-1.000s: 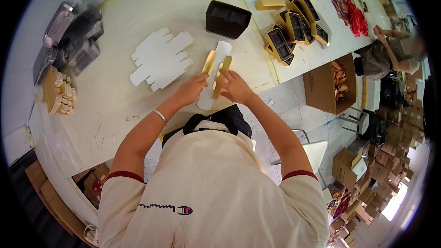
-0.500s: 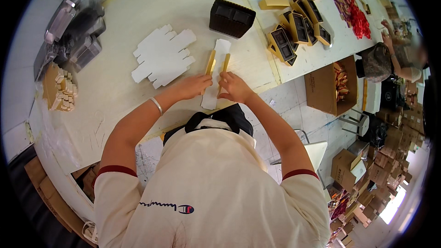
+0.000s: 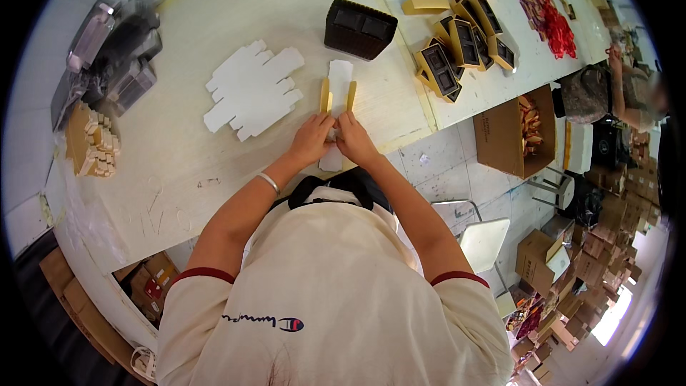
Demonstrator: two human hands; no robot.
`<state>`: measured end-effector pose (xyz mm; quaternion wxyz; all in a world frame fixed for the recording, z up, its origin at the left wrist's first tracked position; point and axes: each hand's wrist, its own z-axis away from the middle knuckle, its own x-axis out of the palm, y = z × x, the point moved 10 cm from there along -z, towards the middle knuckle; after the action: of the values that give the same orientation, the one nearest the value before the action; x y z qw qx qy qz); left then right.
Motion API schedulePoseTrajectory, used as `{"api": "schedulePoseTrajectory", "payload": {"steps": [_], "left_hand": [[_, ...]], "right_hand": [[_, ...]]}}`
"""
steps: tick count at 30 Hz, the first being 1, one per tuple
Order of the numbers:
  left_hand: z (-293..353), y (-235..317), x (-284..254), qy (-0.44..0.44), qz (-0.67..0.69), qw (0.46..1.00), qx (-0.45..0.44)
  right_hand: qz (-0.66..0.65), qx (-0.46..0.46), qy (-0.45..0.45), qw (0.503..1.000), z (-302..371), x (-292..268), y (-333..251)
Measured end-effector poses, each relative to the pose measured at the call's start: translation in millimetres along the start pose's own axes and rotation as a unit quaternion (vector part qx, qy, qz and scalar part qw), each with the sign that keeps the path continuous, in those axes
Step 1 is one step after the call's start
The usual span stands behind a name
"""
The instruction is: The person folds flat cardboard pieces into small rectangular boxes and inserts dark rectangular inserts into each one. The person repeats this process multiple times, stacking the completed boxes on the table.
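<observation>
Between my two hands, on the table's near edge, lies a narrow carton blank [image 3: 341,75], white inside, with gold side flaps standing up along both edges. My left hand [image 3: 311,138] is closed on its left side and my right hand [image 3: 356,140] on its right side. The fingertips nearly meet over the blank's near half, hiding part of it. To the left lies a loose pile of flat white carton blanks [image 3: 256,87]. Just beyond my hands stands a stack of black plastic trays [image 3: 361,30].
Gold boxes with black inserts [image 3: 464,44] are heaped at the far right. Clear plastic cases [image 3: 128,82] and stacked gold-and-white carton pieces [image 3: 93,143] sit at the left. An open brown carton [image 3: 500,139] and a white chair [image 3: 484,244] stand right. Another person [image 3: 607,89] is at the far right.
Both hands have drawn together over the near half of the blank, and its gold flaps now stand straighter. My forearms have moved inward.
</observation>
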<state>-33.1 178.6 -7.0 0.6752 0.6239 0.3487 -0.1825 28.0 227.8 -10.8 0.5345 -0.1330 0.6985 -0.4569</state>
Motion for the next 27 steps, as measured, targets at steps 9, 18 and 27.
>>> {"api": "schedulePoseTrajectory", "payload": {"steps": [9, 18, 27], "left_hand": [[4.9, 0.8, 6.4, -0.002, -0.013, 1.000, 0.017], [-0.9, -1.1, 10.0, -0.024, 0.006, 1.000, -0.005], [-7.2, -23.3, 12.9, -0.042, 0.090, 0.991, -0.086]], "right_hand": [[-0.044, 0.057, -0.068, 0.995, -0.7, 1.3, 1.6], [0.227, -0.140, -0.110, 0.958, 47.2, -6.7, -17.9], [0.188, -0.222, -0.116, 0.950, 45.0, -11.6, -30.7]]}}
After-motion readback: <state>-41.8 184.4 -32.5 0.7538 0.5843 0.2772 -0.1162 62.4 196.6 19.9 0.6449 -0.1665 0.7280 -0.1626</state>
